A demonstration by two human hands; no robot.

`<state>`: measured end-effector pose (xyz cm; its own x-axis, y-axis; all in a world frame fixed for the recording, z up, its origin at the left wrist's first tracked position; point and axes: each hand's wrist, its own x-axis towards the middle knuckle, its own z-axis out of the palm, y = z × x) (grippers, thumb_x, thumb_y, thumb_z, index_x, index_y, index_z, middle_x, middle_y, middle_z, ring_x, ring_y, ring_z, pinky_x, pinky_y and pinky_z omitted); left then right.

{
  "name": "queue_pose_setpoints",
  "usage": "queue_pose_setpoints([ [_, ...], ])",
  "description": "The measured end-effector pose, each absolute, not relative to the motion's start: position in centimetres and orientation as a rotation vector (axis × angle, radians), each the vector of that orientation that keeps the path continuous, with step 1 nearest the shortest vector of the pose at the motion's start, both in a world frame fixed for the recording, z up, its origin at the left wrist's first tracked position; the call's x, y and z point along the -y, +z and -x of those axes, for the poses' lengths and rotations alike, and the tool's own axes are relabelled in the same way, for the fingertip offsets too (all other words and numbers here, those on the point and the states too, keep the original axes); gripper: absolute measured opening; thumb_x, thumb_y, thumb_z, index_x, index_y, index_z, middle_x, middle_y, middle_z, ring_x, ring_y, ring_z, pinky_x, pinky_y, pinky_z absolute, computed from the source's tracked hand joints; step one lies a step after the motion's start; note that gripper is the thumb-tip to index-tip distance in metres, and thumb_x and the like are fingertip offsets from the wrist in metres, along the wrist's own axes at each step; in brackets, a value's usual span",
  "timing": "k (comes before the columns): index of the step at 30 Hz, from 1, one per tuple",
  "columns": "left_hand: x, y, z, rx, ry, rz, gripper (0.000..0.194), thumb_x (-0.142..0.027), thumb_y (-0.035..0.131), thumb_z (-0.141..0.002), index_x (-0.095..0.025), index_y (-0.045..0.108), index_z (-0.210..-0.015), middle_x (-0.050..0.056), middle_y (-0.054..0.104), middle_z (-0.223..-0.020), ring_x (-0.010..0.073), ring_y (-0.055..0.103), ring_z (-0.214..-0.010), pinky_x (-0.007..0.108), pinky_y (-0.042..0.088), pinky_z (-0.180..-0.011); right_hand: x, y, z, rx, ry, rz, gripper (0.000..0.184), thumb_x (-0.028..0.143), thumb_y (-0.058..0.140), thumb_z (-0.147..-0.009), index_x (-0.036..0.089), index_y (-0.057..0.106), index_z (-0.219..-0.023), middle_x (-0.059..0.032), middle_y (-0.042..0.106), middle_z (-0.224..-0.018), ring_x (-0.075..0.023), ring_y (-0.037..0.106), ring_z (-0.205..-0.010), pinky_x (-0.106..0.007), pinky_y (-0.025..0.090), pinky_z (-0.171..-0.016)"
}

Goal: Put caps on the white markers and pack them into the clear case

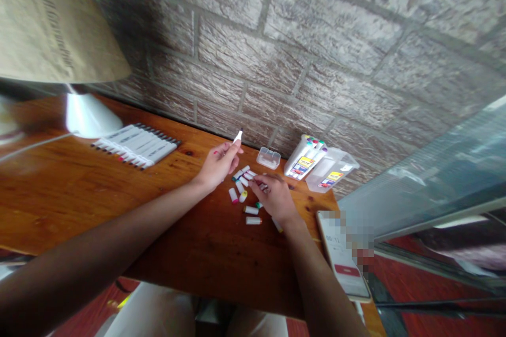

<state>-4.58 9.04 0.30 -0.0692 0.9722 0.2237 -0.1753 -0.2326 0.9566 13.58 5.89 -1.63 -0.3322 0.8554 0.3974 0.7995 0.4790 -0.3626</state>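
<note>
My left hand (223,163) is closed round a white marker (237,137), whose dark bare tip points up. Over a scatter of short white marker caps, my right hand (273,194) pinches at a cap (250,175) on the heap's far side; its palm hides some of the others. Caps with coloured ends lie loose between my hands, among them a pink-ended one (233,196), a yellow-ended one (243,196) and an orange-ended one (253,220). Beyond them, near the wall, is a small clear plastic box (269,158).
White markers (136,145) lie in a row on the wooden table (190,263), beside a lamp (89,116). Back right stand a case of markers (304,160) and a clear case (332,171). A phone (343,258) lies at the right edge; a brick wall (221,84) rises behind.
</note>
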Motion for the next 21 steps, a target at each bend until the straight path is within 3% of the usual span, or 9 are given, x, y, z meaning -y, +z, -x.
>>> queue_pose_setpoints([
  [4,-9.1,0.2,4.6,-0.992,1.513,-1.204,0.05,-0.066,0.062,-0.079,-0.016,0.062,-0.078,-0.006,0.046,-0.046,0.0067,0.037,-0.036,0.021,0.023,-0.039,-5.8,-1.4,-13.6,2.137,0.2,1.359,0.018,0.024,0.057,-0.092,0.024,0.074,-0.098,-0.0046,0.078,-0.097,-0.0215,0.071,-0.091,-0.034,0.053,-0.088],
  [9,-9.1,0.3,4.7,-0.987,1.507,-1.186,0.049,-0.065,0.063,-0.08,-0.016,0.062,-0.078,-0.005,0.047,-0.048,0.0068,0.038,-0.037,0.021,0.023,-0.039,-5.8,-0.8,-14.1,1.87,0.344,1.371,0.023,0.035,0.055,-0.092,0.023,0.074,-0.096,-0.0035,0.078,-0.09,-0.0184,0.071,-0.075,-0.031,0.056,-0.075],
  [13,-9.1,0.3,4.7,-0.98,1.511,-1.184,0.049,-0.066,0.063,-0.079,-0.016,0.062,-0.078,-0.005,0.047,-0.047,0.0069,0.038,-0.037,0.021,0.023,-0.039,-6.1,-0.4,-14.9,1.718,0.276,1.452,0.03,0.039,0.053,-0.09,0.019,0.075,-0.096,-0.0061,0.078,-0.089,-0.0198,0.07,-0.075,-0.032,0.055,-0.075],
  [21,-9.1,0.4,4.8,-0.955,1.513,-1.19,0.051,-0.068,0.063,-0.078,-0.016,0.062,-0.078,-0.006,0.047,-0.047,0.0069,0.038,-0.037,0.022,0.024,-0.04,-6.0,-1.1,-14.7,1.915,0.35,1.352,0.02,0.028,0.06,-0.084,0.021,0.074,-0.097,-0.0038,0.077,-0.09,-0.0184,0.07,-0.077,-0.032,0.055,-0.077],
])
